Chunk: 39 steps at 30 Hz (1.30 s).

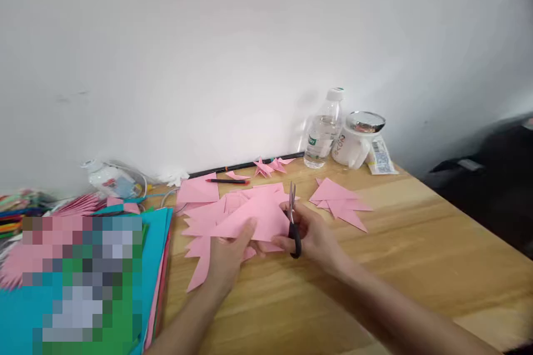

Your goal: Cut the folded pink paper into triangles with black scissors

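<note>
My left hand (233, 252) pinches a folded pink paper triangle (258, 216), its thumb lying on top near the lower edge. Scissors with black handles (295, 233) are in my right hand (314, 233), blades pointing up and away from me. The right fingertips are at the right corner of the triangle; whether they also grip the paper I cannot tell. Beneath and around the triangle lies a spread of pink paper pieces (200, 266). Several more pink triangles (339, 199) lie to the right of my right hand.
Along the wall stand a water bottle (322, 138), a white mug (352, 147) with a shiny lid, and a small packet (381, 156). A pen (228, 181) and folded pink stars (263, 167) lie behind the papers. Coloured sheets (156, 244) are stacked at left, partly blurred out.
</note>
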### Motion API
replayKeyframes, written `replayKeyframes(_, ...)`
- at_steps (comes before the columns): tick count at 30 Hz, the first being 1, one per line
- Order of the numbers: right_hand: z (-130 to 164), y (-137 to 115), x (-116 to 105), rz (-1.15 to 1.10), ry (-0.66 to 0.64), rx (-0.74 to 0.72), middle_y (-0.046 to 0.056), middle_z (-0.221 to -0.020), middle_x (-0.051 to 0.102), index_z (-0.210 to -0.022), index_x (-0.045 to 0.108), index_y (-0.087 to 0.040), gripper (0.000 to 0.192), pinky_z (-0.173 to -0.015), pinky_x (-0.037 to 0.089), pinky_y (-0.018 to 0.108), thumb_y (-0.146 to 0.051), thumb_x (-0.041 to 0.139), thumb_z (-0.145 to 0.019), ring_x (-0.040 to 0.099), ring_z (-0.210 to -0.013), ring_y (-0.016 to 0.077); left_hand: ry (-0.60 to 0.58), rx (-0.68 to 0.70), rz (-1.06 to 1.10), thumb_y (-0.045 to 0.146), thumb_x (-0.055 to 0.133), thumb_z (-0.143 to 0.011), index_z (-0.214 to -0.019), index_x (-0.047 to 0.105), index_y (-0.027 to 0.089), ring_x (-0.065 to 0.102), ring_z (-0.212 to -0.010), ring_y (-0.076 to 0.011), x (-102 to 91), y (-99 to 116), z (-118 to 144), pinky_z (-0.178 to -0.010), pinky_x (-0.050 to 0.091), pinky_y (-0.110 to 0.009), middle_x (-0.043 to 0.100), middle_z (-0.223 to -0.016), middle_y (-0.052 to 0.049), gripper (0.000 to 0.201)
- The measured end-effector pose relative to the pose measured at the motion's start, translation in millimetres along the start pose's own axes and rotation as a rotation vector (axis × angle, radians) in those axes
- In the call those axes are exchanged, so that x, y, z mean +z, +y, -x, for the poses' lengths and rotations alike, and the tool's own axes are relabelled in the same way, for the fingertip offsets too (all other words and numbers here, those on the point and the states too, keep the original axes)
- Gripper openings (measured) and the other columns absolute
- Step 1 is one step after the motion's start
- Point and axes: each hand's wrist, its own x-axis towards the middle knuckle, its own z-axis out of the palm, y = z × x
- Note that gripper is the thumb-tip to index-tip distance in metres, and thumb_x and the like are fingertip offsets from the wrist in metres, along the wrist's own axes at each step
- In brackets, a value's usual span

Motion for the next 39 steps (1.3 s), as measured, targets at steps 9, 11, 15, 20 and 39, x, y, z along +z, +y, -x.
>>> replayKeyframes(9,-1,-5,6,-0.033,-0.025,-0.007,-0.003,-0.069,0.049,-0.084,0.046,-0.019,0.044,-0.052,0.038,0.021,-0.034,0.077,-0.056,0.045,-0.059,0.0106,-0.081,0.045,-0.060,0.032,0.060,-0.074,-0.060,0.060,0.013,0.053,-0.041,-0.0115,-1.5,3,4,-0.044,0.043,-0.023,0.062,-0.047,-0.002,0.024)
replayKeyframes(11,0,-6,6,-0.041,-0.016,-0.022,-0.003,-0.070,0.049,-0.083,0.046,-0.019,0.043,-0.053,0.038,0.022,-0.034,0.077,-0.056,0.045,-0.060,0.0108,-0.118,-0.021,-0.100,0.034,0.058,-0.075,-0.058,0.060,0.012,0.055,-0.041,-0.0119,-1.9,3,4,-0.047,0.045,-0.023,0.062,-0.047,-0.003,0.027)
replayKeyframes(15,1,-5,6,-0.080,-0.057,-0.031,-0.003,-0.068,0.049,-0.085,0.047,-0.019,0.040,-0.054,0.037,0.022,-0.030,0.076,-0.059,0.045,-0.060,0.0109,-0.129,-0.006,-0.147,0.035,0.057,-0.075,-0.048,0.058,0.013,0.054,-0.043,-0.0115,-1.2,4,5,-0.058,0.048,-0.026,0.059,-0.044,-0.003,0.035)
replayKeyframes(20,3,-3,8,-0.098,-0.094,-0.028,-0.003,-0.069,0.049,-0.082,0.047,-0.019,0.034,-0.055,0.038,0.021,-0.023,0.075,-0.061,0.046,-0.065,0.0119,0.016,0.023,-0.073,0.032,0.066,-0.066,-0.048,0.053,0.014,0.047,-0.038,-0.0086,3.0,5,5,-0.047,0.043,-0.022,0.051,-0.038,0.002,0.028)
replayKeyframes(39,2,-5,7,-0.075,0.031,-0.039,-0.002,-0.070,0.055,-0.084,0.049,-0.019,0.040,-0.054,0.041,0.022,-0.031,0.076,-0.057,0.047,-0.060,0.0110,-0.107,0.170,-0.420,0.034,0.056,-0.075,-0.050,0.057,0.013,0.048,-0.037,-0.0076,1.1,2,7,-0.040,0.039,-0.018,0.057,-0.044,-0.001,0.033)
